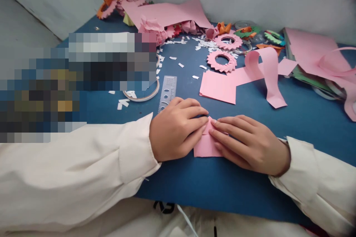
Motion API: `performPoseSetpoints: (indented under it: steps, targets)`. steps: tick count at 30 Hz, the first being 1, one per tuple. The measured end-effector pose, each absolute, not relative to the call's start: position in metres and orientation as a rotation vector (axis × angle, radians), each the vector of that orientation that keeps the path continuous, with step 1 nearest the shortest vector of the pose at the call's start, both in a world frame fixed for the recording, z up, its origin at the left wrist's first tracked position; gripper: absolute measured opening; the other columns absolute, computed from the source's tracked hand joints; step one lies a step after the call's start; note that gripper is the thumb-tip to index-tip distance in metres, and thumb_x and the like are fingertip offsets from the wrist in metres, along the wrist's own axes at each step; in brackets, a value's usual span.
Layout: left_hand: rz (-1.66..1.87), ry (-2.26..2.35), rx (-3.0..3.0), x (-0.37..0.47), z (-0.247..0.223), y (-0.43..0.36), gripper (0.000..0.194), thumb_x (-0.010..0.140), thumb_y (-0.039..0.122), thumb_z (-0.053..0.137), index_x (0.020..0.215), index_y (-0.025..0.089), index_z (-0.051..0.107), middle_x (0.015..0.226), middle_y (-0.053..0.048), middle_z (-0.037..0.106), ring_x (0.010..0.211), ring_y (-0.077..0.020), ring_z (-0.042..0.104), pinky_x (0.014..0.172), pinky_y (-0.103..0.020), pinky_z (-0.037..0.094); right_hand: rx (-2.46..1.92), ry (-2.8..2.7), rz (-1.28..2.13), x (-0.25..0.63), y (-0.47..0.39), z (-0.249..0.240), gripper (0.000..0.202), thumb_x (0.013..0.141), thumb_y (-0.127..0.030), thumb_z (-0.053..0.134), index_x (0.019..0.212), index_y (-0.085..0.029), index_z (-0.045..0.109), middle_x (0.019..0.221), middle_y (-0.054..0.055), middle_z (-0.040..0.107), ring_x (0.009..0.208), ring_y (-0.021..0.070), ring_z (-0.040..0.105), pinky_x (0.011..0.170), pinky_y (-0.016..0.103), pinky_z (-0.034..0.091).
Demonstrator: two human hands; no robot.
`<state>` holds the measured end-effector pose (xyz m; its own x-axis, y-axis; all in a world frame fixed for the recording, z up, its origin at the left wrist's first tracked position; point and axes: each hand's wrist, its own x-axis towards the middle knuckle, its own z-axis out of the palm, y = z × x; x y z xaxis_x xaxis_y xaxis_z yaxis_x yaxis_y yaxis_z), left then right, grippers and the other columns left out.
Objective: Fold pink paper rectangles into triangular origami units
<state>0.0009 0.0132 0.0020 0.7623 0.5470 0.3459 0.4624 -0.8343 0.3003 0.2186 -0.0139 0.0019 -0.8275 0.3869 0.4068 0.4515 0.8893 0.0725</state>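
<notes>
A small folded piece of pink paper point(208, 146) lies on the blue table in front of me, its top folded toward a point. My left hand point(178, 129) presses its fingertips on the paper's upper left side, holding it down. From the right, my right hand point(250, 140) lies over the paper, fingers extended, with fingertips on the fold near the peak. Both hands cover much of the sheet, so its side edges are partly hidden. Just beyond my left hand is a clear plastic ruler point(167, 90). A stack of pink paper squares point(218, 87) sits farther back.
Pink paper rings point(221, 62), white paper scraps point(181, 65) and a tape roll point(143, 98) lie around the table. A curled pink strip point(271, 70) and large pink sheets point(314, 48) are at right. Crumpled paper point(152, 29) lines the back. The left side is blurred out.
</notes>
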Motion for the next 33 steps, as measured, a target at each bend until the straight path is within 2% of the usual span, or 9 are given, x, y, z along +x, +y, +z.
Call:
performPoseSetpoints:
  steps: [8, 12, 16, 22, 33]
  targets:
    - [0.540, 0.832, 2.885, 0.003, 0.004, 0.008, 0.029, 0.090, 0.021, 0.039, 0.105, 0.012, 0.062, 0.115, -0.011, 0.059, 0.108, -0.0254, 0.049, 0.086, -0.042, 0.044, -0.805, -2.570, -0.134, 0.220, -0.013, -0.003, 0.027, 0.078, -0.019, 0.060, 0.103, -0.010, 0.059, 0.103, 0.008, 0.064, 0.093, 0.0203, 0.057, 0.077, 0.035, 0.050]
    - [0.465, 0.860, 2.946, 0.004, 0.002, 0.003, 0.030, 0.091, 0.021, 0.037, 0.109, 0.010, 0.059, 0.118, -0.012, 0.056, 0.111, -0.0271, 0.048, 0.086, -0.042, 0.044, -0.958, -2.504, -0.106, 0.219, -0.013, -0.004, 0.027, 0.078, -0.022, 0.061, 0.102, -0.009, 0.060, 0.103, 0.010, 0.063, 0.091, 0.0215, 0.056, 0.077, 0.038, 0.049]
    - [0.305, 0.928, 3.009, 0.005, 0.002, -0.003, 0.035, 0.093, 0.023, 0.034, 0.119, 0.007, 0.052, 0.127, -0.015, 0.049, 0.116, -0.0284, 0.044, 0.089, -0.043, 0.040, -0.902, -2.545, -0.131, 0.220, -0.012, -0.004, 0.020, 0.079, -0.018, 0.059, 0.097, -0.010, 0.061, 0.102, 0.010, 0.063, 0.090, 0.0213, 0.056, 0.075, 0.037, 0.048]
    - [0.179, 0.970, 2.987, 0.007, 0.002, -0.011, 0.045, 0.095, 0.032, 0.027, 0.128, 0.006, 0.042, 0.139, -0.013, 0.037, 0.125, -0.0262, 0.036, 0.096, -0.043, 0.032, -0.787, -2.590, -0.178, 0.219, -0.014, -0.002, 0.024, 0.082, -0.012, 0.055, 0.105, -0.010, 0.057, 0.107, 0.011, 0.063, 0.099, 0.0219, 0.058, 0.079, 0.037, 0.049]
    - [0.183, 0.964, 2.972, 0.007, 0.002, -0.013, 0.046, 0.095, 0.032, 0.026, 0.128, 0.005, 0.042, 0.139, -0.013, 0.035, 0.127, -0.0264, 0.035, 0.096, -0.043, 0.029, -0.715, -2.646, -0.214, 0.220, -0.015, 0.000, 0.025, 0.079, -0.006, 0.057, 0.103, -0.003, 0.058, 0.110, 0.014, 0.061, 0.100, 0.0254, 0.058, 0.080, 0.041, 0.049]
